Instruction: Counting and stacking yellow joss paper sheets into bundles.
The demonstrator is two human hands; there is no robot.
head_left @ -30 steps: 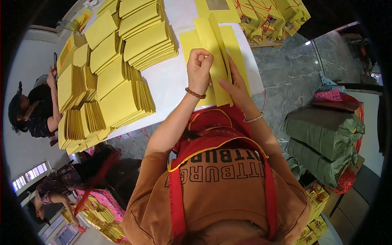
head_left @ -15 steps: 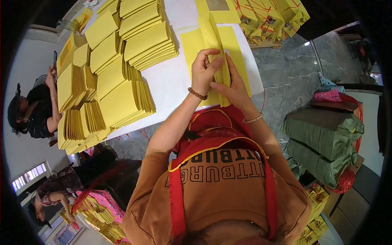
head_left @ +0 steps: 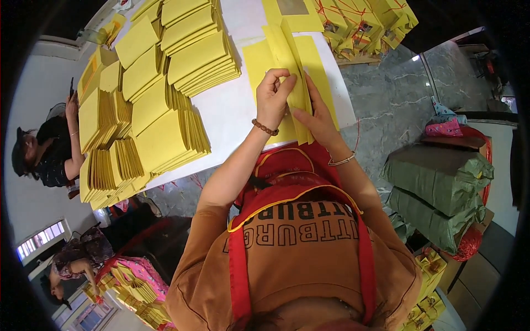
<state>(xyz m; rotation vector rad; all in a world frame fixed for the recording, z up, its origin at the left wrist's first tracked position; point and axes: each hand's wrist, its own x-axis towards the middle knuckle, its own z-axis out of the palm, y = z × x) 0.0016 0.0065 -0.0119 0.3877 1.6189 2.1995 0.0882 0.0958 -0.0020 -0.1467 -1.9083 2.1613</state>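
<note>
Folded yellow sheet: it is standing up in a narrow fold right between our two hands; its long axis is running near to far, tipping a little left at the far end; its near end is sitting by the table's near edge, close to our red apron.
Left hand: we are keeping it on the left of the fold, fingers curled in, thumb reaching to the sheet; whether it is pinching paper, we cannot tell.
Right hand: we are holding the fold here, thumb over it, fingers lying along its right side; this hand is sitting slightly nearer to us, the left one slightly farther; both are right at the paper.
Flat yellow sheet: it is lying underneath, showing on both sides of the fold.
White table: we are seeing a pale strip of open room on the left, running up to the yellow stacks; on the right only a thin margin is showing before the edge, with grey floor beyond; on the far side, another yellow sheet is lying close.
</note>
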